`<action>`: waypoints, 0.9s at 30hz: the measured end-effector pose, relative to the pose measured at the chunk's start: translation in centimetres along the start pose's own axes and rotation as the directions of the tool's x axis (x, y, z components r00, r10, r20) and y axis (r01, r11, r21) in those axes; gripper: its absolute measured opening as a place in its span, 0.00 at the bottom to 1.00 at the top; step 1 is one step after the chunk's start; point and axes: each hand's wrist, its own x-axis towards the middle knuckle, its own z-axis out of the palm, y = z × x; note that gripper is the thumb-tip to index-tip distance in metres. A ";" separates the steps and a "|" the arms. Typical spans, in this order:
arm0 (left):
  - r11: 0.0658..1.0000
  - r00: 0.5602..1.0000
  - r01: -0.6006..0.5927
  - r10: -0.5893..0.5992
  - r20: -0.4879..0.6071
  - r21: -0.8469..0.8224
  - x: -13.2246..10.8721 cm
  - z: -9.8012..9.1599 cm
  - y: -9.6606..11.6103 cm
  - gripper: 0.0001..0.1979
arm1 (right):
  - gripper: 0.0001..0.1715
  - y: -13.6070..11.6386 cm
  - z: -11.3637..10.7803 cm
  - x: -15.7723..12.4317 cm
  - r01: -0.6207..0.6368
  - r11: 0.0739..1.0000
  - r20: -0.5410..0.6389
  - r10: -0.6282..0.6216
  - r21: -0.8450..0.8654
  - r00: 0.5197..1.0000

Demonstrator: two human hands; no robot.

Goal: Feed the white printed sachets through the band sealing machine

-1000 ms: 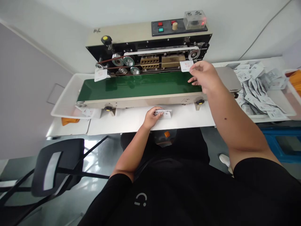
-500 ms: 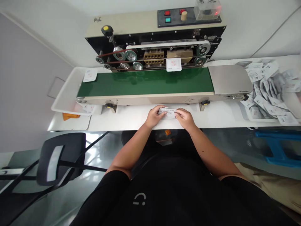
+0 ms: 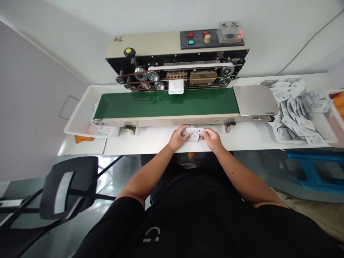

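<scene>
One white sachet (image 3: 194, 133) gripped in front of band sealer (image 3: 172, 121).
Left hand (image 3: 177, 138) and right hand (image 3: 212, 140) pinch its edges; second sachet (image 3: 176, 86) lies on sealer's green belt (image 3: 166, 104).

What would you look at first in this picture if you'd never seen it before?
You'd probably spot the long green belt first, on the big machine in the middle of the white table, with a white packet at the belt's far edge. Just in front of the machine, the left hand and right hand hold a small packet together. Off to the right lies a messy pile of white packets.
</scene>
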 end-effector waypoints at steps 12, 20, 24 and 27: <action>0.994 0.994 0.110 -0.110 -0.023 0.002 -0.1 0.0 -0.2 0.19 | 0.24 -0.5 -0.3 -0.4 -0.034 0.994 -0.125 0.048 0.106 0.991; 0.993 0.994 0.110 -0.110 0.003 0.032 -0.3 -0.3 0.0 0.19 | 0.27 -3.0 0.9 0.3 -0.088 0.920 -0.138 0.151 0.383 0.979; 0.991 0.991 0.130 -0.130 -0.001 0.032 -0.3 -0.4 0.2 0.19 | 0.28 -6.4 0.8 -0.2 -0.049 0.832 -0.174 0.173 0.552 0.969; 0.991 0.991 0.131 -0.131 0.004 0.025 -0.3 -0.5 0.4 0.18 | 0.25 -9.6 -0.1 -1.1 -0.112 0.817 -0.100 0.202 0.565 0.974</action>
